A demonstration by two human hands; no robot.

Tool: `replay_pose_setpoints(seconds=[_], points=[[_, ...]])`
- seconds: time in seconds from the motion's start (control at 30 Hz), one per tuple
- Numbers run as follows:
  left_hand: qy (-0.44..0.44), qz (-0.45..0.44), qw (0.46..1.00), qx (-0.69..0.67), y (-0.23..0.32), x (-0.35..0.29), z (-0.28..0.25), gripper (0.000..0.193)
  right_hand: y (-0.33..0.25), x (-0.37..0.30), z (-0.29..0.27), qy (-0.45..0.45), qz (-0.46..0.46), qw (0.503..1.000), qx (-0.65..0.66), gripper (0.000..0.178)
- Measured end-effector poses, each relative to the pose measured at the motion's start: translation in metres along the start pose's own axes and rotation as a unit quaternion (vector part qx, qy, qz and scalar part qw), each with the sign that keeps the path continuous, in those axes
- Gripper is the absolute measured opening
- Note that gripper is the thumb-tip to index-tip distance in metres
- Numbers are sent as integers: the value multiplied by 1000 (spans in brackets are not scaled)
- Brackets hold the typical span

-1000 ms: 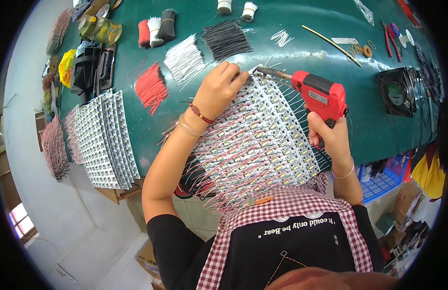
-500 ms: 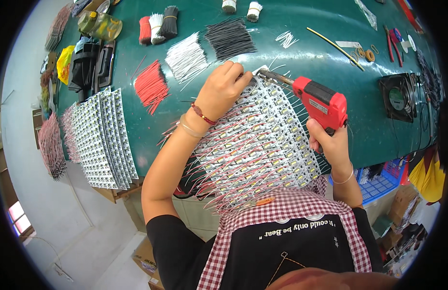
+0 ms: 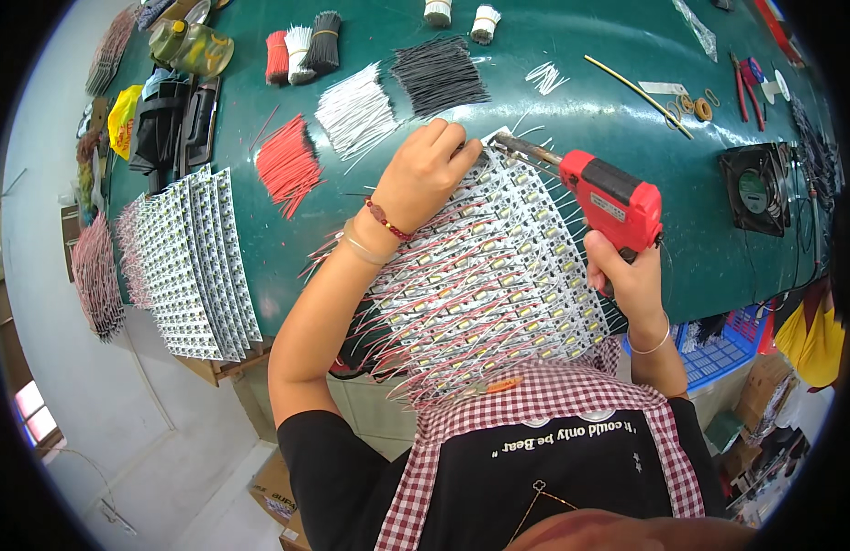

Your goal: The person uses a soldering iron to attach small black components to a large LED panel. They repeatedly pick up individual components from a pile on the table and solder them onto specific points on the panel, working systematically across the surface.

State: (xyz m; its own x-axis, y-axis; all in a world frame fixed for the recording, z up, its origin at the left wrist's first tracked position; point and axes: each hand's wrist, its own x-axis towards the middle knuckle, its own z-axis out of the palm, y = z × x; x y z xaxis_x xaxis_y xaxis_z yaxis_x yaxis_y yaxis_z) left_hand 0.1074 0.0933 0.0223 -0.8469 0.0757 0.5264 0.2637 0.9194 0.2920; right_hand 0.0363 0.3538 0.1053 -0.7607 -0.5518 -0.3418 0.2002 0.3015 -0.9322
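My right hand (image 3: 629,275) grips a red and black soldering gun (image 3: 618,202) by its handle. The gun's tip points left, to the far corner of a white circuit board panel (image 3: 526,266). Rows of small yellow-faced components and many thin red and white wires cover this panel, which lies over the table's near edge against my checked apron. Close by the tip, my left hand (image 3: 425,174) is closed in a pinch over the panel's far end. What its fingertips hold is hidden.
Beyond my left hand lie red wires (image 3: 289,165), white wires (image 3: 356,108) and black wires (image 3: 439,73) in loose piles. More circuit board panels (image 3: 191,266) are stacked at the left. To the right stand a black fan (image 3: 757,188) and red-handled pliers (image 3: 744,90).
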Motion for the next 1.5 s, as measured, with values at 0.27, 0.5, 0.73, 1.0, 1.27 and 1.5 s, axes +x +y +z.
replay_pose_setpoints(seconds=[0.27,0.5,0.73,1.0,1.27,1.5], points=[[3,3,1000,5,1,0,1,26,0,-1,-8,15,-12,999,32,19],[17,-3,1000,8,3,1,0,26,1,-4,-11,1,-16,998,65,17],[76,-7,997,21,9,0,-19,28,-3,-9,-12,18,-12,997,77,17],[-24,-15,1000,-4,22,-2,0,28,8,-17,-17,1,10,998,57,14],[-15,5,1000,-20,23,2,-1,26,7,-23,-18,-11,6,1000,17,20],[-44,4,999,-11,25,5,-5,26,8,-24,-19,-11,12,1000,11,20]])
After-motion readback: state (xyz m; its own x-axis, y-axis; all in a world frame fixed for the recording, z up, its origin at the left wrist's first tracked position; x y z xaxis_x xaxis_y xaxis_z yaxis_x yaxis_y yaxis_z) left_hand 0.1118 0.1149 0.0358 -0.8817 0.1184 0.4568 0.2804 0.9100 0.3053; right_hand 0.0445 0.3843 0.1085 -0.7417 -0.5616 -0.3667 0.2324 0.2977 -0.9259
